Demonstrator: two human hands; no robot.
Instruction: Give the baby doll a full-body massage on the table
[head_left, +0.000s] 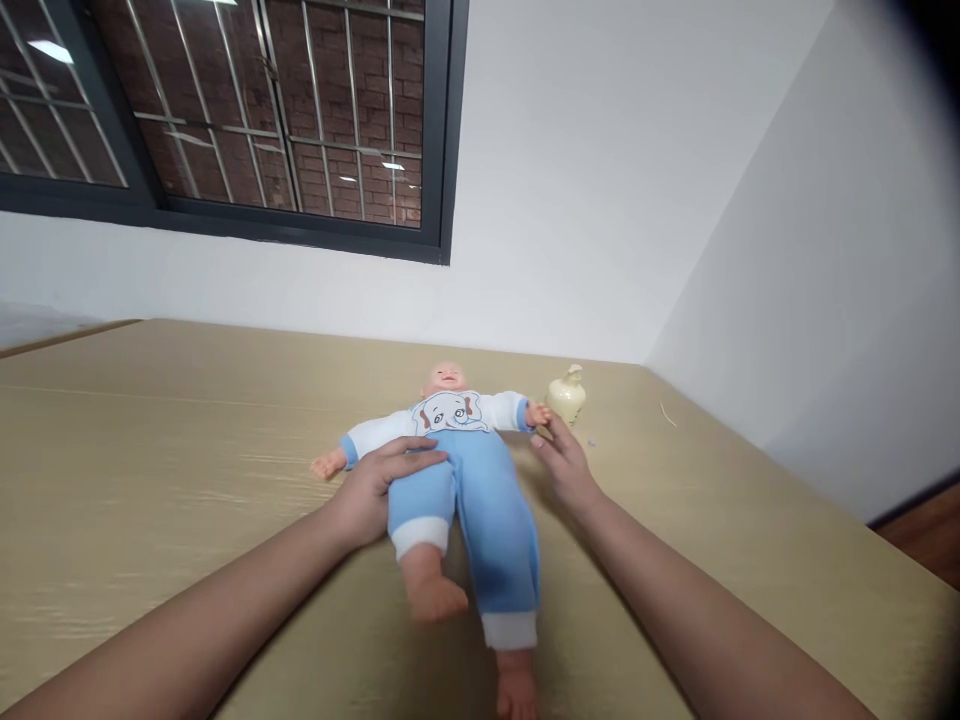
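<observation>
A baby doll [491, 510] lies on its back, its feet toward me. It wears light blue trousers and a white top with an elephant face on the chest. My left hand [367, 495] holds the doll at the hip and thigh, fingers across the front; its thumb is hidden. Near the doll's small hand, at the end of its outstretched arm, is my right hand [568, 465]. Its thumb and forefinger are apart, and a fingertip appears to touch the doll's fingers. Just beyond stands a cream-coloured pump bottle [566, 398].
The doll and bottle are on a wide tan surface [187, 440] that reaches a white wall [570, 200]. A dark-framed window [439, 150] with metal bars is at the upper left. A thin pale strand [667, 414] lies right of the bottle.
</observation>
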